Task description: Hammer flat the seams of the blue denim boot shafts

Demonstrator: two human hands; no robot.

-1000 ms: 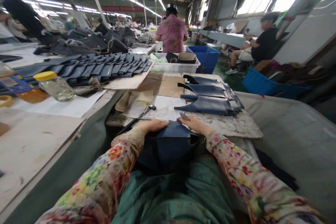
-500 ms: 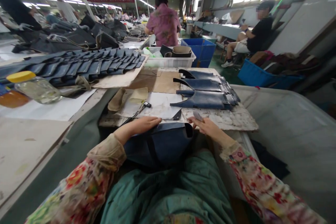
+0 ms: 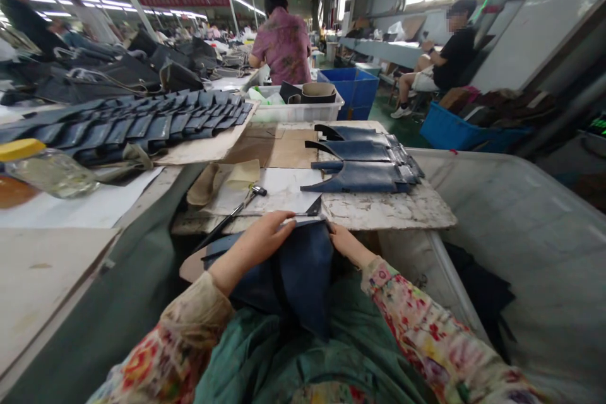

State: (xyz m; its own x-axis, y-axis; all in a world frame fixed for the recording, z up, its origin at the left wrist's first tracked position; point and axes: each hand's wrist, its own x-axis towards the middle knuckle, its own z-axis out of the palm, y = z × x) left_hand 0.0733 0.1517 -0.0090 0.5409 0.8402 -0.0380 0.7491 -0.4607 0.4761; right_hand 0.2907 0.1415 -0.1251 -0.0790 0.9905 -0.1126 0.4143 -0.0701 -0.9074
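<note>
A dark blue leather piece (image 3: 303,271) lies over my lap and against the near edge of the worn work board (image 3: 392,209). My left hand (image 3: 262,241) rests on its top left, fingers curled over the upper edge. My right hand (image 3: 341,241) grips its right edge, fingers closed and partly hidden behind the leather. A small hammer (image 3: 237,209) lies on the board just left of my left hand. Three finished dark blue leather pieces (image 3: 362,158) lie in a row farther back on the board.
A glass jar with a yellow lid (image 3: 45,167) lies at the left. Rows of dark leather parts (image 3: 137,120) cover the left table. A grey bin (image 3: 521,227) stands at my right. A white tray (image 3: 298,110), blue crates (image 3: 353,91) and other workers are beyond.
The view has shifted right. My right hand has dropped from the board's edge to the leather piece's right side and closed on it; the piece now hangs lower over my lap.
</note>
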